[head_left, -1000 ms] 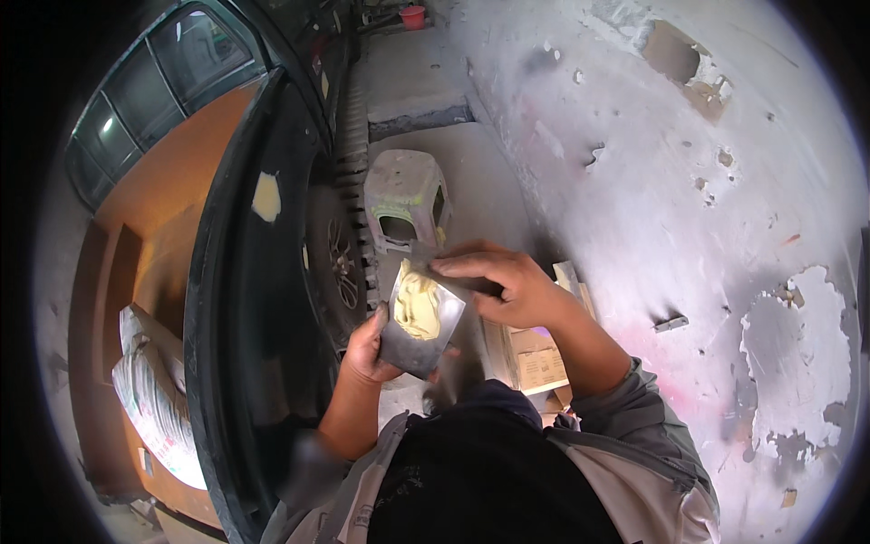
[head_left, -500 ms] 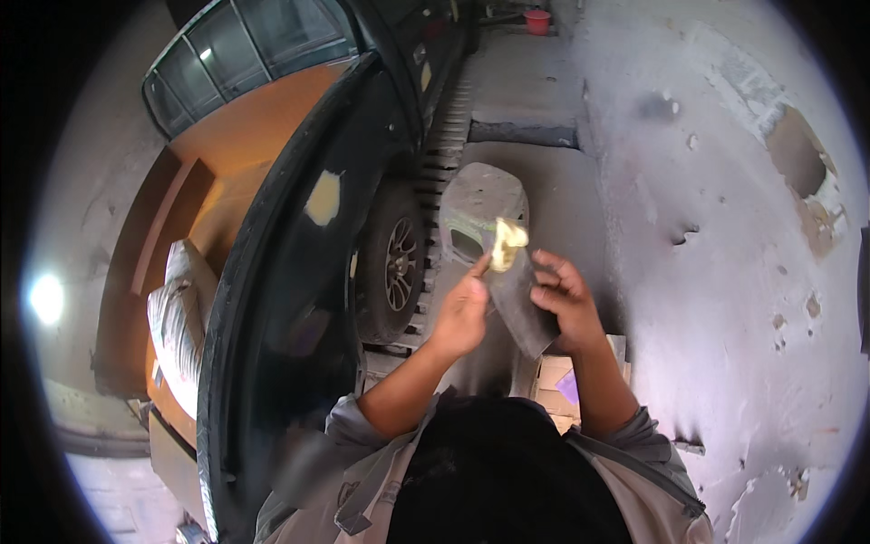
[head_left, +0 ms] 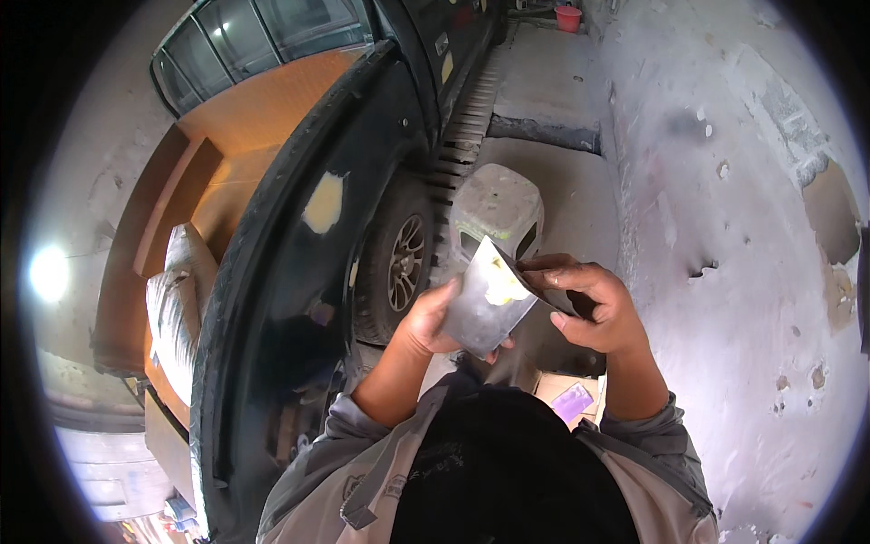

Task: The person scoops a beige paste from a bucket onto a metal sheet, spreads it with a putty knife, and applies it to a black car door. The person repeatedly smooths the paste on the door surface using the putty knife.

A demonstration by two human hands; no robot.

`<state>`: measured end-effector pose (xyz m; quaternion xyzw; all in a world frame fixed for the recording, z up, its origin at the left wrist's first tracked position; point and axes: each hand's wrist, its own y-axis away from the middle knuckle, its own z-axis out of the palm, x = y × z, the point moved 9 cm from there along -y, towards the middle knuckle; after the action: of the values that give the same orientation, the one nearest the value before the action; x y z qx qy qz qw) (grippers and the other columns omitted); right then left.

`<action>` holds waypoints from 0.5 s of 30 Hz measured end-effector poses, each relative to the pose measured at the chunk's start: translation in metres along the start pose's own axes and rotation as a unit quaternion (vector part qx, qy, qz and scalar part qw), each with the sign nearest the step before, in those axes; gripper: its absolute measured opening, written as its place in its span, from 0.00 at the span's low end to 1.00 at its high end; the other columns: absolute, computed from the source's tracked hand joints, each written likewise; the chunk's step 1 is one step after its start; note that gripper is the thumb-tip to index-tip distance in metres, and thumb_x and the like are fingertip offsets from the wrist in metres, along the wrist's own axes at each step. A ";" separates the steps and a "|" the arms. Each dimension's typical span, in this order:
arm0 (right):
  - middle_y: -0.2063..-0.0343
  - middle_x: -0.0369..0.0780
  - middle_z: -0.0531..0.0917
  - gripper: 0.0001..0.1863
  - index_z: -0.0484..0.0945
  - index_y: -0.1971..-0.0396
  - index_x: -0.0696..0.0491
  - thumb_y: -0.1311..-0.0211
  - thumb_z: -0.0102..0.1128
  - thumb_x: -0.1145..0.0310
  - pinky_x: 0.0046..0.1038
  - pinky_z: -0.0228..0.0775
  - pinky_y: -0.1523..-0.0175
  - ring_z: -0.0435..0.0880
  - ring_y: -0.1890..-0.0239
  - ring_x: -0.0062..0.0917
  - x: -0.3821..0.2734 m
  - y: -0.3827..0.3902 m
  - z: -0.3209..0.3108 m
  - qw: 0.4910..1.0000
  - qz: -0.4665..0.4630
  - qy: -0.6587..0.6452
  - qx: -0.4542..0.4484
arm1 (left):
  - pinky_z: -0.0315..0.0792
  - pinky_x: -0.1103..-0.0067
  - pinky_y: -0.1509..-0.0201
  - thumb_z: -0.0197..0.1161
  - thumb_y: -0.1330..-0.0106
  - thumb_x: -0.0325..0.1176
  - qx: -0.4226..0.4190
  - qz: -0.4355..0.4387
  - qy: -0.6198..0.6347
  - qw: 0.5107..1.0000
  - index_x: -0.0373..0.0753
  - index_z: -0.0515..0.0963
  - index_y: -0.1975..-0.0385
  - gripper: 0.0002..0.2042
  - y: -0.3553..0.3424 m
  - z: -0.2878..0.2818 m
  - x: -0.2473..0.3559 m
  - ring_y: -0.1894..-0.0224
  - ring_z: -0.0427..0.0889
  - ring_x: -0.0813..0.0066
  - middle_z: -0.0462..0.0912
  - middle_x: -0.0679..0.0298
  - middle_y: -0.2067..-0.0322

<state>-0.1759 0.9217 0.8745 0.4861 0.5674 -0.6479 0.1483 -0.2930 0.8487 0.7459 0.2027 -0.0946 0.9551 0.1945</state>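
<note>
A flat grey metal plate [head_left: 476, 317] is held at its left edge by my left hand [head_left: 430, 319], the thumb in front and fingertips showing under its lower edge. Pale yellow putty [head_left: 503, 289] is smeared over the plate's upper right part. My right hand [head_left: 594, 304] pinches a thin dark scraper [head_left: 550, 301], whose edge meets the plate's right side near the putty. Beyond my hands stands a dusty stool [head_left: 497, 195]. To the left, the dark pickup truck body [head_left: 272, 299] carries a pale yellow putty patch [head_left: 324, 203] above its wheel [head_left: 405, 263].
A plastered wall [head_left: 707, 299] with peeling patches runs along the right. Below my right hand lies a cardboard box [head_left: 555, 385] with a purple item [head_left: 572, 402]. A white sack [head_left: 172, 317] sits in the truck's orange-brown bed [head_left: 245, 181]. A red bucket [head_left: 568, 18] stands far off.
The plate has turned its grey face up and come nearer my body. My right hand has moved right and lower, bringing the scraper against the plate's edge. The view has shifted slightly.
</note>
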 end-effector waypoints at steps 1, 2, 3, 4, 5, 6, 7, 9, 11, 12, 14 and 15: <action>0.47 0.46 0.81 0.26 0.75 0.47 0.58 0.50 0.58 0.85 0.36 0.68 0.38 0.78 0.42 0.35 0.012 -0.003 -0.004 1.000 0.005 0.023 -0.006 | 0.77 0.50 0.60 0.56 0.35 0.60 0.015 -0.004 -0.007 1.000 0.43 0.61 0.32 0.37 -0.004 -0.005 0.004 0.50 0.78 0.34 0.74 0.47 0.43; 0.47 0.45 0.81 0.26 0.75 0.46 0.58 0.50 0.59 0.84 0.36 0.68 0.38 0.79 0.42 0.35 0.023 -0.007 -0.011 0.999 0.010 0.045 -0.012 | 0.77 0.50 0.59 0.56 0.35 0.60 0.029 -0.008 -0.014 0.999 0.43 0.61 0.32 0.37 -0.008 -0.008 0.009 0.49 0.78 0.34 0.73 0.48 0.42; 0.47 0.45 0.81 0.26 0.75 0.46 0.58 0.50 0.59 0.84 0.35 0.68 0.38 0.79 0.42 0.34 0.032 -0.012 -0.019 0.997 0.015 0.068 -0.019 | 0.77 0.50 0.59 0.56 0.35 0.60 0.044 -0.012 -0.022 0.999 0.43 0.61 0.32 0.37 -0.012 -0.012 0.015 0.49 0.78 0.34 0.73 0.48 0.42; 0.47 0.44 0.81 0.26 0.75 0.46 0.57 0.49 0.59 0.82 0.34 0.68 0.38 0.79 0.44 0.34 0.044 -0.019 -0.024 0.995 0.029 0.093 -0.017 | 0.77 0.51 0.59 0.55 0.35 0.60 0.061 -0.013 -0.036 0.997 0.43 0.61 0.32 0.37 -0.015 -0.018 0.022 0.48 0.78 0.36 0.72 0.48 0.41; 0.47 0.44 0.81 0.24 0.76 0.46 0.58 0.47 0.58 0.80 0.32 0.68 0.38 0.79 0.43 0.34 0.053 -0.029 -0.030 0.991 0.053 0.120 -0.027 | 0.77 0.52 0.58 0.54 0.34 0.61 0.081 -0.011 -0.044 0.996 0.43 0.60 0.32 0.37 -0.019 -0.025 0.027 0.49 0.78 0.36 0.72 0.49 0.41; 0.47 0.44 0.81 0.24 0.76 0.46 0.57 0.47 0.58 0.80 0.31 0.69 0.39 0.80 0.44 0.33 0.067 -0.035 -0.038 0.981 0.099 0.162 -0.035 | 0.77 0.52 0.57 0.52 0.33 0.61 0.068 -0.001 -0.029 0.997 0.42 0.60 0.32 0.36 -0.024 -0.028 0.034 0.48 0.78 0.37 0.72 0.49 0.41; 0.48 0.44 0.82 0.24 0.77 0.46 0.56 0.47 0.58 0.79 0.30 0.69 0.39 0.80 0.44 0.33 0.081 -0.037 -0.048 0.966 0.148 0.208 -0.040 | 0.77 0.53 0.55 0.50 0.31 0.60 0.052 0.004 -0.012 0.999 0.41 0.60 0.32 0.35 -0.032 -0.030 0.040 0.47 0.77 0.39 0.72 0.49 0.40; 0.48 0.44 0.81 0.25 0.76 0.46 0.57 0.49 0.58 0.81 0.30 0.69 0.40 0.80 0.45 0.33 0.101 -0.045 -0.073 0.932 0.183 0.313 0.018 | 0.77 0.54 0.52 0.46 0.29 0.59 0.074 0.052 -0.018 0.996 0.40 0.60 0.32 0.34 -0.048 -0.035 0.062 0.45 0.77 0.42 0.72 0.50 0.40; 0.48 0.44 0.81 0.27 0.75 0.45 0.56 0.49 0.57 0.82 0.30 0.69 0.40 0.80 0.45 0.33 0.107 -0.067 -0.085 0.915 0.177 0.355 0.078 | 0.76 0.57 0.47 0.41 0.24 0.55 0.105 0.117 -0.042 0.987 0.38 0.59 0.32 0.30 -0.059 -0.046 0.091 0.42 0.76 0.50 0.71 0.51 0.40; 0.47 0.44 0.81 0.27 0.75 0.44 0.55 0.48 0.57 0.81 0.30 0.69 0.40 0.80 0.45 0.33 0.105 -0.078 -0.085 0.917 0.160 0.347 0.112 | 0.75 0.59 0.45 0.40 0.23 0.53 0.127 0.158 -0.078 0.976 0.39 0.58 0.31 0.29 -0.061 -0.057 0.105 0.40 0.74 0.55 0.70 0.52 0.39; 0.46 0.45 0.80 0.27 0.75 0.43 0.53 0.47 0.57 0.80 0.32 0.68 0.38 0.79 0.43 0.33 0.104 -0.095 -0.062 0.902 0.177 0.369 0.135 | 0.70 0.63 0.39 0.40 0.22 0.50 0.175 0.219 -0.131 0.951 0.39 0.56 0.29 0.28 -0.072 -0.071 0.124 0.36 0.69 0.62 0.68 0.55 0.37; 0.46 0.45 0.79 0.27 0.75 0.43 0.53 0.47 0.56 0.80 0.32 0.68 0.37 0.78 0.42 0.33 0.113 -0.099 -0.042 0.900 0.167 0.392 0.093 | 0.67 0.65 0.36 0.40 0.22 0.48 0.201 0.241 -0.146 0.938 0.39 0.54 0.29 0.28 -0.077 -0.076 0.128 0.34 0.67 0.64 0.67 0.55 0.36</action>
<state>-0.2852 1.0299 0.8477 0.7998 0.4277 -0.4204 -0.0260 -0.3960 0.9811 0.7395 0.3459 0.0255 0.9323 -0.1025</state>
